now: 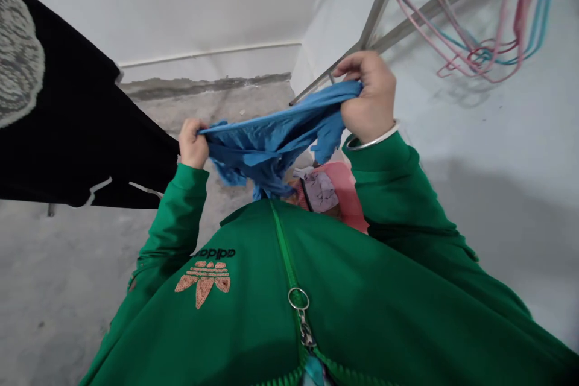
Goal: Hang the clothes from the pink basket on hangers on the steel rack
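A blue garment (275, 136) is stretched between my two hands in front of my chest, its upper edge taut and its lower part hanging in loose folds. My left hand (193, 143) is closed on one end of that edge. At the other end my right hand (368, 93), a silver bangle at its wrist, grips the cloth and sits higher. What kind of garment it is, I cannot tell. Below it, partly hidden by my green jacket, a pink basin (346, 193) holds bunched clothes (319, 190), one of them pale lilac.
Pink and blue clothes hangers (479, 54) dangle from a metal rack (373, 18) by the right wall. At the left hangs a black garment (90, 114) with a grey patterned patch. A white wall (203, 6) rises beyond the concrete floor (67, 277).
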Available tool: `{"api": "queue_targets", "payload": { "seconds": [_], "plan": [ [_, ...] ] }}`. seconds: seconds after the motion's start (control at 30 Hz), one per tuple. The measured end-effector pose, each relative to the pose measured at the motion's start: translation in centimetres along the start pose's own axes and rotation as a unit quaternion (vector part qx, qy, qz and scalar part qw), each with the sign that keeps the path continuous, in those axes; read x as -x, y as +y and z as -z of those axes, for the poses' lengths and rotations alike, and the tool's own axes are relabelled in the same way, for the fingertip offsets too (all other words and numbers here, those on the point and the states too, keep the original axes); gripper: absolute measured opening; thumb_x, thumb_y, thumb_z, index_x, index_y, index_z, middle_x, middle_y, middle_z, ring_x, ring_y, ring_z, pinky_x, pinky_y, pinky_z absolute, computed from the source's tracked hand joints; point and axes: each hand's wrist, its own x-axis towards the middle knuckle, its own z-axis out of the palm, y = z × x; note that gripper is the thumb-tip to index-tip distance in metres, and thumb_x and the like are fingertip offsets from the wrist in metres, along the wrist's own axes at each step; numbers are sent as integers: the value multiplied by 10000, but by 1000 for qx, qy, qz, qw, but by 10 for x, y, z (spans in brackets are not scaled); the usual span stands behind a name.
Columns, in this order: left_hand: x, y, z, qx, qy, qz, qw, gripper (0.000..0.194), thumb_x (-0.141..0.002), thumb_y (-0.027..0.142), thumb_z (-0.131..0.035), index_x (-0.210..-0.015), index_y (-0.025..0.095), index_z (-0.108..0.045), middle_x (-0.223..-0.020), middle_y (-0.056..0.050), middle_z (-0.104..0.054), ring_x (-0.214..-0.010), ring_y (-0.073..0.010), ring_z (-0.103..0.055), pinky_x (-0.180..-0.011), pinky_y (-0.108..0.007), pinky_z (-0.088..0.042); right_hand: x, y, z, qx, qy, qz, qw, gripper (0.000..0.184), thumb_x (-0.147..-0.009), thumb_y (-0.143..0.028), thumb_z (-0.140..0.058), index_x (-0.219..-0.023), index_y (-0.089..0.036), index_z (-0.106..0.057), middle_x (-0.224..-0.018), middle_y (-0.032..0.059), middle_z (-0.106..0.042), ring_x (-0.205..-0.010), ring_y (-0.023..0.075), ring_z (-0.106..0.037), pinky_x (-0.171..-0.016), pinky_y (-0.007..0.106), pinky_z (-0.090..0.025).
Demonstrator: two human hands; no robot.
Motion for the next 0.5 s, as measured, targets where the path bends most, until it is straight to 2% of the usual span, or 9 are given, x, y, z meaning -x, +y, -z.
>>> {"api": "queue_targets", "payload": {
  "seconds": [0.07, 0.13, 0.2, 0.27, 0.37, 0.43, 0.5],
  "plan": [
    [-4, 20, 17, -4, -9, -22, 1000, 124, -733, 115, -464, -669, 167, -557, -674, 4, -508, -746, -129, -516, -774, -327, -419, 2, 7, 9, 61, -44, 4, 997, 361, -617, 16, -498, -929, -154, -556, -939, 69, -584, -789, 168, -541, -791, 370, -467],
    [-6, 41, 32, -36, -45, -78, 995, 130, -756, 144, -477, -698, 180, -587, -723, -22, -536, -785, -162, -541, -773, -358, -418, 1, 10, 12, 94, -49, 19, 994, 370, -627, 4, -496, -950, -166, -557, -986, 77, -566, -846, 187, -538, -843, 391, -451],
    [-11, 57, 46, -113, -86, -132, 981, 116, -728, 136, -524, -748, 201, -618, -863, -62, -569, -906, -229, -552, -815, -405, -421, -3, 9, 7, 103, -25, 41, 994, 402, -634, -18, -499, -993, -193, -550, -1068, 81, -559, -949, 217, -528, -892, 408, -433],
    [-17, 60, 63, -220, -76, -139, 963, 124, -673, 120, -579, -763, 198, -615, -988, -99, -561, -1053, -305, -512, -916, -470, -392, -8, 7, -6, 102, -26, 65, 992, 430, -611, -31, -494, -1002, -202, -546, -1101, 81, -566, -1024, 249, -513, -923, 434, -421],
    [-26, 45, 87, -324, 33, -67, 943, 128, -619, 145, -613, -724, 177, -548, -978, -138, -545, -1137, -386, -457, -999, -571, -319, -10, 1, -31, 85, -77, 76, 990, 437, -576, -31, -460, -972, -189, -555, -1087, 88, -597, -1072, 277, -517, -957, 460, -412],
    [-27, 30, 95, -294, 68, 20, 953, 187, -622, 185, -603, -794, 191, -531, -893, -99, -546, -1028, -362, -522, -921, -546, -393, -8, -2, -44, 75, -93, 64, 991, 479, -577, -29, -450, -1011, -198, -561, -1160, 86, -597, -1116, 268, -512, -999, 434, -394],
    [-21, 15, 92, -192, 64, 104, 974, 239, -622, 230, -594, -849, 214, -522, -812, -45, -549, -878, -291, -567, -829, -471, -450, -4, -1, -54, 83, -122, 49, 988, 475, -577, -38, -465, -1015, -184, -578, -1171, 92, -607, -1103, 266, -513, -990, 408, -398]
  ]
}}
